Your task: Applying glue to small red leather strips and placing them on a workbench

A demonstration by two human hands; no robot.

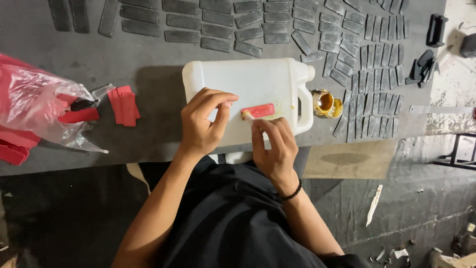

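Red strip [258, 110], flat and oblong, lies on the broad side of a white plastic jug, and that is where my hands are busy. Going from the biggest thing down: the dark surface [148, 74] fills the upper part of my view, and its far half carries rows of dark grey rectangular pieces [347, 39] laid side by side. At my left edge sits a clear plastic bag [39, 104] stuffed with red pieces, with a small stack of red strips [124, 105] just beside its mouth. The white jug [248, 84] lies on its side in front of me, handle and neck pointing right. Just past the neck stands a small open tin [326, 102] with amber liquid inside.

My left hand [201, 124] rests on the jug's face, its grip loosely curled, thumb and forefinger close to the left end of the strip; I cannot tell whether they pinch it. My right hand [272, 149] has its fingertips pressed at that same end, grip bent and touching rather than clenched. A black bead bracelet [292, 192] circles my right wrist.
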